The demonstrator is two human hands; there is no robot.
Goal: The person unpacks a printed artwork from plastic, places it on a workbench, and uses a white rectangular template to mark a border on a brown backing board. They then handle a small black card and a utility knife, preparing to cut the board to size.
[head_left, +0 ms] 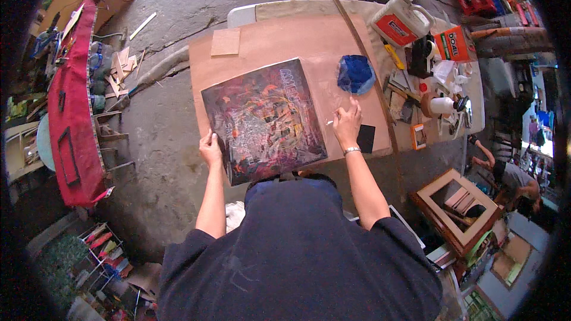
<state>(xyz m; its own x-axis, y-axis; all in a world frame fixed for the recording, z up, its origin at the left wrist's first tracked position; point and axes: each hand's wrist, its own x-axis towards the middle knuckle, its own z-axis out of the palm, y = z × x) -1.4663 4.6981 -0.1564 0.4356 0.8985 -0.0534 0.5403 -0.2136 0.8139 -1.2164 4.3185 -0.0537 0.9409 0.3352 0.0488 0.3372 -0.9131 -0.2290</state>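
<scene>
Pinched between thumb and fingers, the left edge of the dark printed panel (pixel 262 122) sits in the left hand (pixel 210 148); the right hand (pixel 347 125) seems to pinch a small white stick (pixel 329 122), index finger extended. The panel lies tilted over the brown board (pixel 285 38), its near end apparently overhanging; a loosened left grip could let it tip, scuffing a corner.
</scene>
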